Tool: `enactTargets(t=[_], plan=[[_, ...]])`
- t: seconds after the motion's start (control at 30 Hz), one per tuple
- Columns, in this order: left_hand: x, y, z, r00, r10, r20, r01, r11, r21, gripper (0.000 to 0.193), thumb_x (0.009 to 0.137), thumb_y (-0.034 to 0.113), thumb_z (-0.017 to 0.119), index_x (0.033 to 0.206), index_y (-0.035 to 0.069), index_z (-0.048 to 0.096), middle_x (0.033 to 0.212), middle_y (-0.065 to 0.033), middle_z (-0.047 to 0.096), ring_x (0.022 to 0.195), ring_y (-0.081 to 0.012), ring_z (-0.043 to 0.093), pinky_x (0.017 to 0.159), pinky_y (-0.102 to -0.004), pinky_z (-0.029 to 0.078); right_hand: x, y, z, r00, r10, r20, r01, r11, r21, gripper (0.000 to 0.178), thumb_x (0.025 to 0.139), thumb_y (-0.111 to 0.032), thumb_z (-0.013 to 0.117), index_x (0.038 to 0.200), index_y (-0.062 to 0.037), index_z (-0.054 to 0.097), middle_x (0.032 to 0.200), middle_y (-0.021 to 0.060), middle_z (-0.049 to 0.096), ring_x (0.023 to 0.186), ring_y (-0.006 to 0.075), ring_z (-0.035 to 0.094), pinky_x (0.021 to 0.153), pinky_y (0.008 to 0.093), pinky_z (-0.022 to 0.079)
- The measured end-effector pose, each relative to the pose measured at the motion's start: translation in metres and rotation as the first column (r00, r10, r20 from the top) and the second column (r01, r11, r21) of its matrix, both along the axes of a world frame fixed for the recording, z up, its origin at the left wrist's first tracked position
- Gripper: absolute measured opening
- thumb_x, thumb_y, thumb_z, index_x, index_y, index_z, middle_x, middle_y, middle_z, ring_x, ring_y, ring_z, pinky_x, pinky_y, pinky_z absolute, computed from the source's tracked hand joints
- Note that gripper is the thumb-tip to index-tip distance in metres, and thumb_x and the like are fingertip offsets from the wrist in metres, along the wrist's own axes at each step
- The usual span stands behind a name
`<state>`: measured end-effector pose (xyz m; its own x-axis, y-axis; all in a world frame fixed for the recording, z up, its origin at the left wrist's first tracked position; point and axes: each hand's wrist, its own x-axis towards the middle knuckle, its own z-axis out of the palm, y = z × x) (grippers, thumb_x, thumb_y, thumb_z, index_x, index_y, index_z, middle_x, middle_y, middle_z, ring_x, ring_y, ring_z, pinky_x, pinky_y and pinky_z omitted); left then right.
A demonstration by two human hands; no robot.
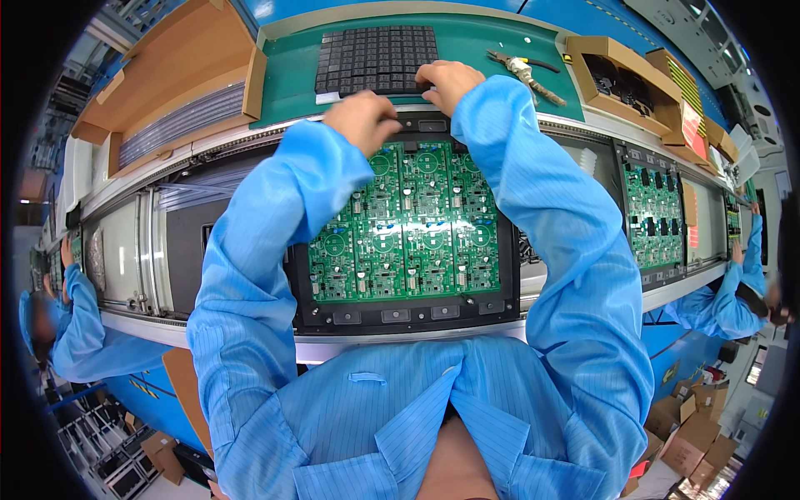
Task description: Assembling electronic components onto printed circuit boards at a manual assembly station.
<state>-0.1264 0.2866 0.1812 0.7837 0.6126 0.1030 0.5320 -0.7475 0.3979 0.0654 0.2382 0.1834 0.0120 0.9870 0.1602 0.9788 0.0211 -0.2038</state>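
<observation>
A black frame (400, 315) lies before me and holds a panel of green circuit boards (429, 242), several boards joined together. Beyond it, a tight array of small black block components (375, 54) sits on the green mat. At the near right corner of that array, my right hand (454, 83) is closed, its bent thumb and finger at a black block component. My left hand (362, 121) hovers over the frame's far edge, left of the right hand. It is smeared by motion, and what its curled fingers hold, if anything, cannot be made out. My sleeves hide the panel's upper corners.
Pliers (512, 62) lie on the green mat (287, 75) at the right. An open carton (187, 83) with grey strips stands left; a carton of black parts (621, 87) stands right. Another loaded board frame (654, 208) sits further along the rail. Co-workers in blue stand at both sides.
</observation>
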Motion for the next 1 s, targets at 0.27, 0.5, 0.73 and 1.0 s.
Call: enactTargets(t=[0.27, 0.5, 0.73, 1.0], plan=[[-0.029, 0.077, -0.018, 0.997, 0.08, 0.019, -0.082, 0.972, 0.219, 0.017, 0.077, 0.01, 0.061, 0.094, 0.009, 0.059, 0.096, -0.0083, 0.057, 0.086, -0.0285, 0.058, 0.075, -0.0373, 0.048, -0.013, 0.014, -0.012, 0.963, -0.075, 0.26, 0.079, 0.997, -0.003, 0.023, 0.074, -0.009, 0.065, 0.095, -0.0107, 0.055, 0.09, 0.0059, 0.057, 0.081, 0.0277, 0.06, 0.069, 0.0366, 0.049], [-0.028, 0.074, -0.022, 0.993, 0.072, -0.092, -0.04, 0.949, 0.313, 0.019, 0.076, 0.007, 0.062, 0.095, 0.008, 0.057, 0.092, -0.0085, 0.056, 0.084, -0.0276, 0.058, 0.075, -0.0364, 0.048, -0.032, -0.007, 0.0, 1.0, -0.014, -0.002, 0.014, 0.986, 0.164, 0.021, 0.073, -0.011, 0.065, 0.092, -0.0101, 0.055, 0.088, 0.0057, 0.059, 0.077, 0.0274, 0.059, 0.067, 0.0371, 0.048], [-0.05, 0.08, -0.013, 0.956, 0.134, 0.262, -0.131, 0.991, -0.029, 0.018, 0.072, 0.007, 0.068, 0.088, 0.005, 0.06, 0.077, -0.0045, 0.06, 0.064, -0.016, 0.058, 0.06, -0.026, 0.048, -0.083, -0.014, -0.012, 0.971, 0.214, -0.108, -0.215, 0.977, -0.003, 0.019, 0.072, -0.013, 0.065, 0.089, -0.0101, 0.057, 0.086, 0.0038, 0.062, 0.078, 0.0254, 0.06, 0.069, 0.0365, 0.048], [-0.111, 0.053, -0.01, 0.937, 0.161, 0.31, -0.071, 0.957, -0.282, 0.019, 0.069, 0.002, 0.068, 0.087, 0.004, 0.063, 0.069, -0.0029, 0.061, 0.055, -0.0084, 0.054, 0.052, -0.0201, 0.043, -0.099, -0.006, -0.018, 0.982, 0.189, 0.028, -0.183, 0.973, -0.137, 0.018, 0.072, -0.012, 0.065, 0.09, -0.011, 0.06, 0.088, 0.0029, 0.062, 0.081, 0.0248, 0.06, 0.07, 0.0364, 0.048]])
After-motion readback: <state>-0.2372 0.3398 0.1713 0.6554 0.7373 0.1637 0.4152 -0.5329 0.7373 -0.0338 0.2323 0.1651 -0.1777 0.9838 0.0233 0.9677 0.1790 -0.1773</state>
